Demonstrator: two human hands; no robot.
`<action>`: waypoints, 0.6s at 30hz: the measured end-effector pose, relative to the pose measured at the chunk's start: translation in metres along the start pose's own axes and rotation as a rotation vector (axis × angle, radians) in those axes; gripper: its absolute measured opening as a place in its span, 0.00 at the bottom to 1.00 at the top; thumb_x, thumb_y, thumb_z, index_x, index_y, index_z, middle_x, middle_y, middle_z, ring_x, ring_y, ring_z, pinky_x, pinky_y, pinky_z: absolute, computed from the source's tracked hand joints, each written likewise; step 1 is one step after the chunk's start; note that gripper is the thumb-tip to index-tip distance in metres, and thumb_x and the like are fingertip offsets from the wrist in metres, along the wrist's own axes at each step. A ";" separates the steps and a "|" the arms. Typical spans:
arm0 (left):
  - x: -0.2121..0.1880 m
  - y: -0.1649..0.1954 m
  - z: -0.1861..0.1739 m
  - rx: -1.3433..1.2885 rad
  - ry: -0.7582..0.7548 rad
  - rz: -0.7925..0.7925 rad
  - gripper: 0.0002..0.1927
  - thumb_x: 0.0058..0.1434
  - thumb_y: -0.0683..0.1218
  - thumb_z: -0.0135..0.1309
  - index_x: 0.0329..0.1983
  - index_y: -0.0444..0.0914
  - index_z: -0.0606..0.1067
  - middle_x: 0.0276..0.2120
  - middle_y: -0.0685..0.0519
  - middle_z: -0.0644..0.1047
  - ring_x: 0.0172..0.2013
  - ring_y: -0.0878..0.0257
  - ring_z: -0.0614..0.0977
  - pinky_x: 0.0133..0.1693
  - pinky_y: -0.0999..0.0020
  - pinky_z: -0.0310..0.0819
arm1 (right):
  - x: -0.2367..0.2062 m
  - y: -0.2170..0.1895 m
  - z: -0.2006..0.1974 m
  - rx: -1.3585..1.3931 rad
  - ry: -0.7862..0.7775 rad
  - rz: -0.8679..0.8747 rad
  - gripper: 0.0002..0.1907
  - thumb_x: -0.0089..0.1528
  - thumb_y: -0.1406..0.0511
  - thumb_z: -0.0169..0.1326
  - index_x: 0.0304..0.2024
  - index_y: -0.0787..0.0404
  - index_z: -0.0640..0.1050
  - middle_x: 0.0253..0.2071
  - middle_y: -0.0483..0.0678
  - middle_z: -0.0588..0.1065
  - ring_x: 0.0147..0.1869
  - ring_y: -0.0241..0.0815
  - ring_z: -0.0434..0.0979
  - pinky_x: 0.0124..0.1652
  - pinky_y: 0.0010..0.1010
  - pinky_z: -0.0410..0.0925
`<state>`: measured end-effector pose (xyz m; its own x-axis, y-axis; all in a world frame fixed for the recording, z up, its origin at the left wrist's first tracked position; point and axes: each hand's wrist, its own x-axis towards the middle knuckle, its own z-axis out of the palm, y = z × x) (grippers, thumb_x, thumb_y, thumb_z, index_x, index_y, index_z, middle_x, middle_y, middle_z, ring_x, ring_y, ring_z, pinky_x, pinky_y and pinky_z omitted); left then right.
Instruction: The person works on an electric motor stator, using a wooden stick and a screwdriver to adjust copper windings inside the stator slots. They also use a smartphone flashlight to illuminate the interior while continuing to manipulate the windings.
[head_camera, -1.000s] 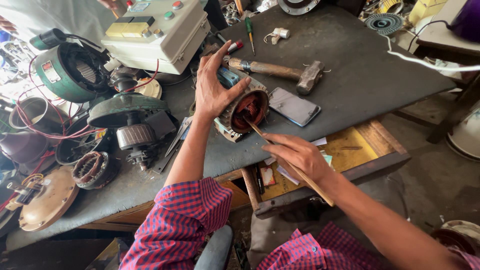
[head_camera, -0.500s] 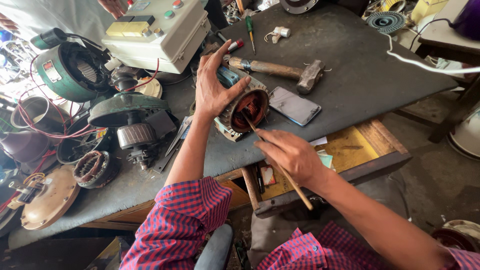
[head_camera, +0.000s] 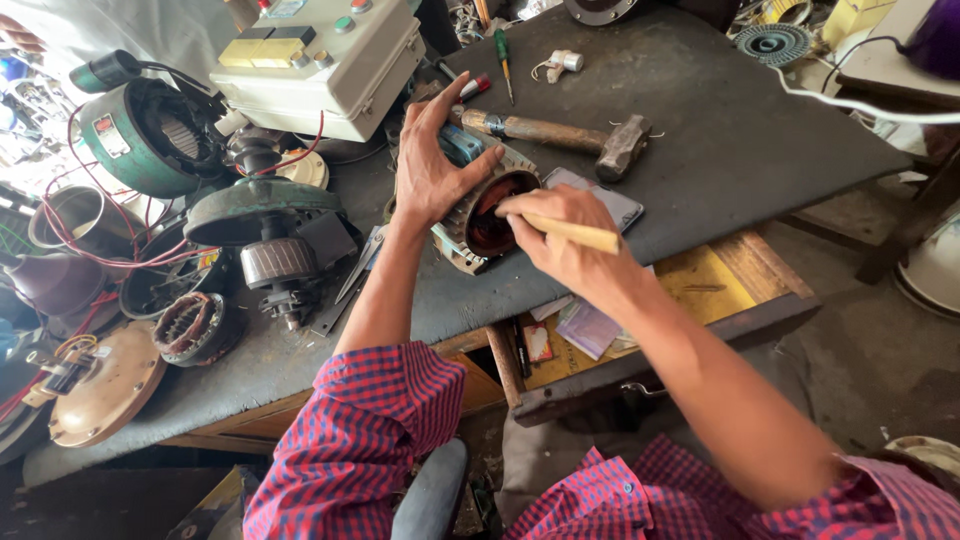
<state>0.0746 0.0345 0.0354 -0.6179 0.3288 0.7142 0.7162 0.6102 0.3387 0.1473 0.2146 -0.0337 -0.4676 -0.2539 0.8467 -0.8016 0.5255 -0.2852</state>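
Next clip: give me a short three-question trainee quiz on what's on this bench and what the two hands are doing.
1. True or false: the left hand rests on top of the motor stator.
2. What does the right hand hold? A) the hammer B) a wooden stick C) a screwdriver
3. What lies on the dark benchtop just behind the stator?

Key
1. True: the palm and fingers press on its housing.
2. B: the wooden stick points into the stator's opening.
3. The hammer, its wooden handle pointing left and its head to the right, untouched.
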 end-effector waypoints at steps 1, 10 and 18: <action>0.001 0.002 -0.001 -0.005 -0.006 0.006 0.45 0.51 0.57 0.69 0.72 0.44 0.69 0.51 0.48 0.78 0.54 0.52 0.75 0.60 0.56 0.69 | 0.003 0.000 -0.003 0.001 -0.052 0.050 0.05 0.62 0.71 0.59 0.41 0.64 0.82 0.36 0.54 0.82 0.37 0.54 0.82 0.37 0.41 0.74; 0.001 0.020 -0.006 0.017 -0.026 -0.035 0.45 0.49 0.54 0.67 0.73 0.44 0.68 0.47 0.48 0.77 0.52 0.53 0.75 0.59 0.56 0.70 | -0.018 -0.022 -0.033 0.036 -0.098 0.095 0.05 0.63 0.71 0.57 0.41 0.66 0.81 0.34 0.56 0.81 0.33 0.53 0.83 0.34 0.37 0.74; -0.028 0.020 0.001 -0.084 0.274 0.055 0.34 0.64 0.48 0.60 0.73 0.39 0.66 0.55 0.46 0.77 0.60 0.52 0.75 0.65 0.54 0.67 | -0.011 -0.008 -0.012 0.000 -0.084 0.178 0.06 0.62 0.69 0.59 0.42 0.63 0.83 0.29 0.56 0.80 0.30 0.54 0.81 0.31 0.40 0.72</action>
<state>0.1057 0.0378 0.0217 -0.4749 0.1454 0.8679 0.7773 0.5317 0.3363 0.1633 0.2234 -0.0352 -0.6310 -0.2238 0.7428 -0.7039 0.5676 -0.4270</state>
